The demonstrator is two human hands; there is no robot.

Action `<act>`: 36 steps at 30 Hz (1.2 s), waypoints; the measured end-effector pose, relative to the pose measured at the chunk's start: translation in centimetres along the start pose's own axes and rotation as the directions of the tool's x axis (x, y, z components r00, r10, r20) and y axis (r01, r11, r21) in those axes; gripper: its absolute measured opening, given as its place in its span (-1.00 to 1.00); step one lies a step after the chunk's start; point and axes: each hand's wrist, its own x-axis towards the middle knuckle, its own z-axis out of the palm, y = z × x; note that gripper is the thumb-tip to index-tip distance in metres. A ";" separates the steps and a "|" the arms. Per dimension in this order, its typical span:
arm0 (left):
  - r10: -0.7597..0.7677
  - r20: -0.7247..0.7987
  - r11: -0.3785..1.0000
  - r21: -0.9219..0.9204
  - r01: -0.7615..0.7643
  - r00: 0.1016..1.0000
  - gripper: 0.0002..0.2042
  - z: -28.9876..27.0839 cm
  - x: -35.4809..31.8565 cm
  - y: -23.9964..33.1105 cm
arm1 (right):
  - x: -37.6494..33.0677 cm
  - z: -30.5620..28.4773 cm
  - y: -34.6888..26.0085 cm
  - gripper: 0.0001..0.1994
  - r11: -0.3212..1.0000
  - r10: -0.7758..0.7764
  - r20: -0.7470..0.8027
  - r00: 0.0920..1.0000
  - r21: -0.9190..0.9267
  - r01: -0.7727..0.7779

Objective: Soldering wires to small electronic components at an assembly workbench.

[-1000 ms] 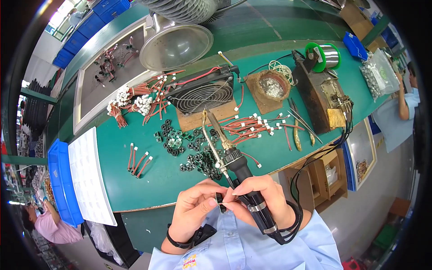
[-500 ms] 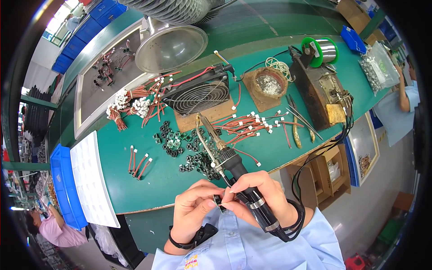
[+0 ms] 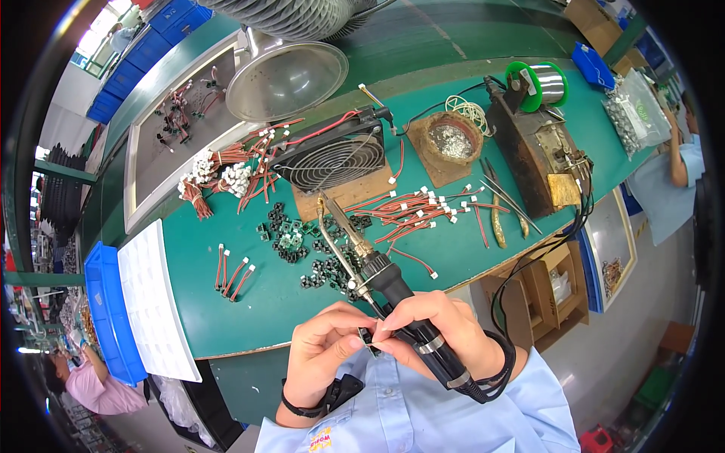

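Note:
My left hand (image 3: 321, 349) is closed, pinching a small black part (image 3: 367, 337) between thumb and fingertips in front of my shirt. My right hand (image 3: 447, 326) is wrapped round a black-handled soldering iron (image 3: 391, 281) with a thin metal tube along its side. Thumb and forefinger of that hand also meet the small part, whose details my fingers mostly cover. The iron's tip points away over the bench, short of a black fan (image 3: 332, 164). Beneath the iron lie many small black parts (image 3: 331, 273), and red-and-black wires with white connectors (image 3: 423, 210) are spread to their right.
A solder pot (image 3: 453, 142), pliers (image 3: 497, 219), tweezers (image 3: 513, 205) and a metal box with a green solder spool (image 3: 545, 87) stand right. A metal funnel hood (image 3: 287, 79) hangs behind. White tray (image 3: 155, 302) and blue bin (image 3: 113, 313) line the left edge.
The soldering iron has swung slightly, its tip moving left. Both hands stay nearly in place, with the small black part still between the fingers.

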 end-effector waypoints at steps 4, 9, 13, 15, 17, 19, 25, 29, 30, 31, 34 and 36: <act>0.001 -0.003 1.000 -0.017 -0.001 1.000 -0.80 -0.1 -0.1 -0.1 | 0.1 -0.1 0.1 -0.62 0.998 -0.058 0.017 0.998 -0.036 0.058; -0.019 0.016 0.998 0.065 0.018 1.000 -0.81 0.0 0.1 0.5 | 0.1 -0.3 0.2 -0.61 0.997 -0.041 0.031 0.999 -0.059 0.043; -0.066 0.035 0.996 0.070 0.063 0.997 -0.82 -0.2 0.2 0.9 | 0.4 -0.8 0.2 -0.62 0.999 0.012 0.075 0.997 -0.053 -0.008; -0.086 0.039 0.995 0.052 0.084 0.996 -0.82 -0.2 0.1 1.0 | 0.5 -0.9 0.2 -0.63 0.998 0.024 0.097 0.995 -0.056 -0.019; -0.098 0.038 0.995 0.026 0.097 0.995 -0.81 -0.2 0.1 0.9 | 0.4 -1.1 0.3 -0.64 0.999 0.047 0.123 0.991 -0.017 -0.045; -0.102 0.036 0.995 0.012 0.101 0.994 -0.81 -0.2 0.2 0.8 | 0.3 -1.1 0.3 -0.64 0.998 0.057 0.138 0.989 0.002 -0.058; 0.003 -0.017 0.998 0.067 -0.002 1.000 -0.83 0.4 0.4 0.0 | 0.2 -0.6 0.2 -0.59 0.989 0.068 0.030 0.997 -0.135 -0.063; 0.040 -0.086 0.996 0.079 -0.033 0.995 -0.85 0.7 0.5 -0.3 | 0.2 -0.6 0.8 -0.56 0.964 -0.007 0.023 1.000 -0.267 0.013; 0.052 -0.111 0.996 0.074 -0.044 0.992 -0.85 0.7 0.5 -0.3 | 0.2 -0.6 0.9 -0.56 0.950 -0.032 0.036 0.999 -0.308 0.042; 0.060 -0.122 0.996 0.072 -0.051 0.991 -0.85 0.7 0.6 -0.4 | 0.0 -0.7 0.9 -0.56 0.951 -0.034 0.050 0.998 -0.305 0.048; 0.102 -0.266 0.990 0.118 -0.073 0.959 -0.87 0.6 1.1 -0.3 | -1.1 -1.0 0.7 -0.48 0.985 -0.077 -0.146 0.986 -0.163 0.053; 0.114 -0.299 0.989 0.120 -0.081 0.947 -0.88 0.3 1.4 -0.2 | -3.1 -1.2 1.0 -0.44 0.980 -0.100 -0.216 0.971 -0.191 0.059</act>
